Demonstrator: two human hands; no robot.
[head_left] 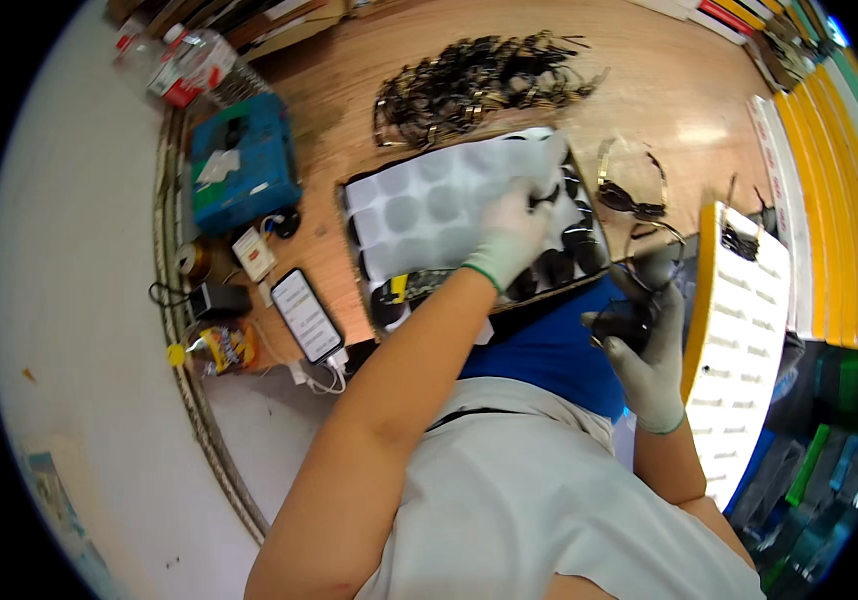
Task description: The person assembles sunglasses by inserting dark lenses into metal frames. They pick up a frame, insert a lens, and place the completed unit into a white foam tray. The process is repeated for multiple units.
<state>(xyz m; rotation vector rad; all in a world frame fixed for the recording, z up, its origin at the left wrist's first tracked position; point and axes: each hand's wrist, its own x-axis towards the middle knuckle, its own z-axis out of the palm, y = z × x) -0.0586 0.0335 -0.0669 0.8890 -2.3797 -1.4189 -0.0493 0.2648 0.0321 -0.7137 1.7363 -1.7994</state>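
My left hand (512, 238), in a pale glove, reaches over a black tray (374, 305) of dark lenses covered by a white translucent sheet (439, 205). Its fingers pinch at the sheet's right edge near a dark lens. My right hand (644, 355), also gloved, holds a pair of dark sunglasses (621, 322) close to my body, beside a white and yellow display board (744, 330). A second pair of sunglasses (632, 198) lies on the wooden table to the right of the tray.
A heap of black and gold sunglasses frames (479, 85) lies beyond the tray. To the left are a blue box (244, 165), a phone (307, 315), a snack bag (221, 348) and plastic bottles (181, 62). Yellow and white boards (829, 190) stand stacked at the right.
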